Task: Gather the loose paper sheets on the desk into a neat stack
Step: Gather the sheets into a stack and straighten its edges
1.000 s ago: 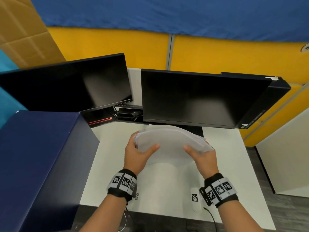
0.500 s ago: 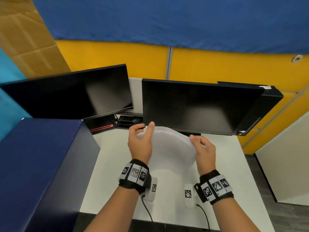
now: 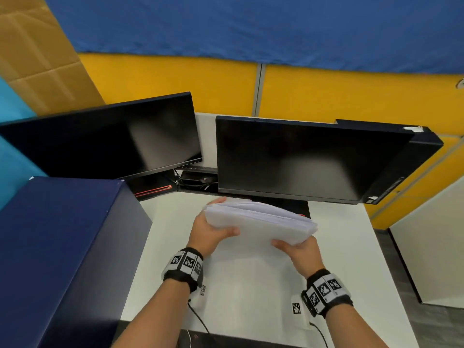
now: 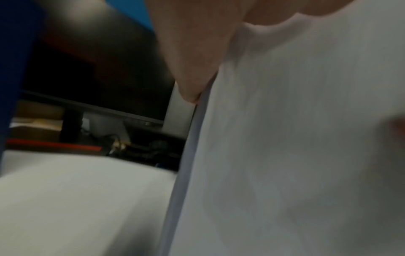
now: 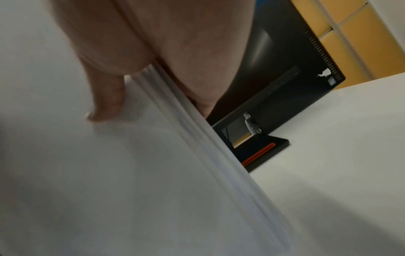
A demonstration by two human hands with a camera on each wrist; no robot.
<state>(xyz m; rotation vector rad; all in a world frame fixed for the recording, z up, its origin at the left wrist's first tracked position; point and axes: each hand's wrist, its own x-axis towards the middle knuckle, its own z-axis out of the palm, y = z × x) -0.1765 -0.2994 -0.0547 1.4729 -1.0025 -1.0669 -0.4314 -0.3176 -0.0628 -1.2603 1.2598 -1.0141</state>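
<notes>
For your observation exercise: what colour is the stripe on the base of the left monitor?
Red; the stripe shows best in the head view.

**Office cubicle: surroundings**

A white desk (image 3: 339, 247) stands against yellow partition panels (image 3: 351, 96) topped by blue fabric (image 3: 251, 28). Two dark monitors, left (image 3: 105, 139) and right (image 3: 301, 156), line the desk's far edge. A navy cabinet (image 3: 62, 247) flanks its left edge; brown cardboard (image 3: 37, 59) rises beyond. Grey floor (image 3: 439, 327) and a white panel (image 3: 431, 247) lie off the right edge.
</notes>
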